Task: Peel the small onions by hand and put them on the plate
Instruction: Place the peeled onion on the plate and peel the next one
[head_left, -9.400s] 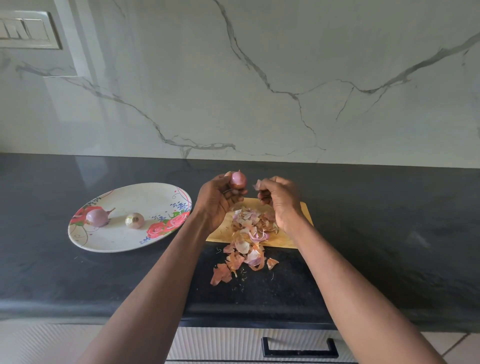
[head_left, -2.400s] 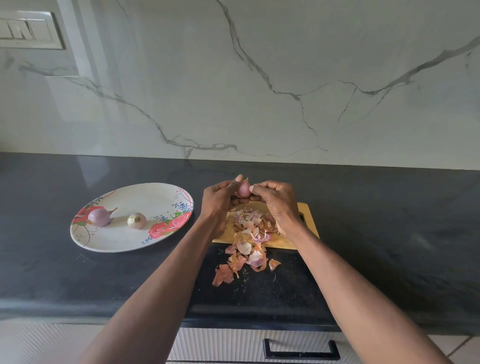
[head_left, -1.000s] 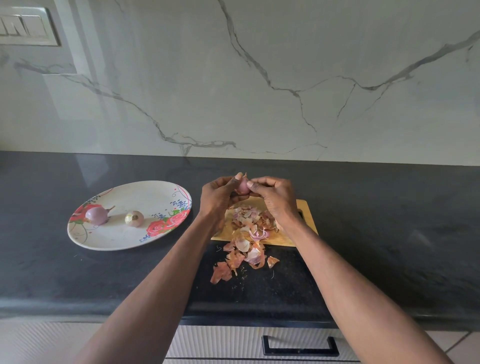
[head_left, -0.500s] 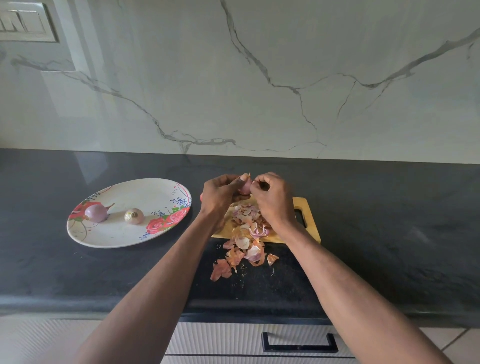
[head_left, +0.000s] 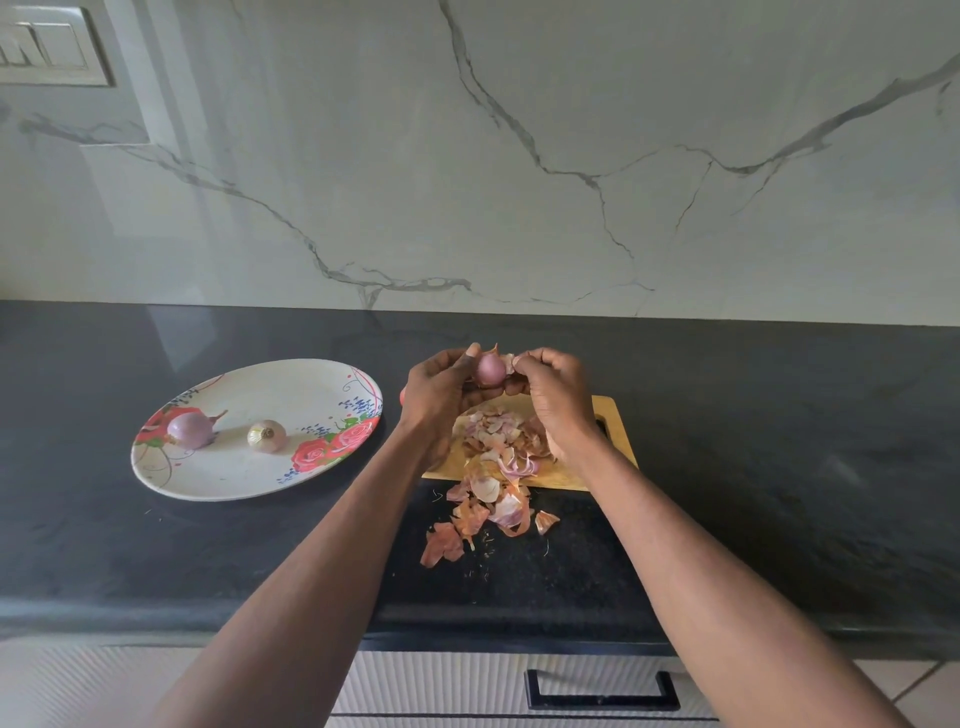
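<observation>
A small pink onion (head_left: 490, 368) is held up above the wooden cutting board (head_left: 615, 439). My left hand (head_left: 441, 397) grips it from the left and below. My right hand (head_left: 553, 395) pinches a strip of skin at the onion's upper right. On the oval floral plate (head_left: 291, 384) to the left lie two onions: a purple onion (head_left: 189, 429) with a stem tail and a paler onion (head_left: 266, 435).
A heap of onion skins (head_left: 496, 467) covers the board and spills onto the black counter (head_left: 779, 441) toward its front edge. A marble wall rises behind. A drawer handle (head_left: 602, 693) shows below the counter.
The onion is more exposed between my hands than half a second ago. My right hand's fingers have pulled a bit of skin away to the right. The plate's onions have not moved.
</observation>
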